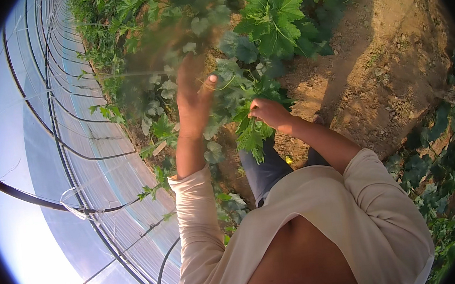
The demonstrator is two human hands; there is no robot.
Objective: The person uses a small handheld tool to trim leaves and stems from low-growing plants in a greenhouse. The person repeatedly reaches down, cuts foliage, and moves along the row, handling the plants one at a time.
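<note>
My right hand [269, 114] pinches a cut or bent leafy vine shoot [251, 135], whose lobed green leaves hang in front of my trouser leg. My left hand [195, 100] reaches forward over the vine foliage [239, 46], thumb spread away from the fingers. A blurred patch hides most of its fingertips, and nothing shows in its grasp. A thin curling tendril [228, 83] passes close to the left thumb. Ahead of both hands stands a bright, large-leaved vine top [273, 18].
Clear plastic sheeting [99, 133] on curved greenhouse hoops [56, 134] runs along the left. Dry bare soil [388, 65] lies to the right, with another row of leafy plants [423, 168] beyond it. A small yellow flower [289, 160] shows near my legs.
</note>
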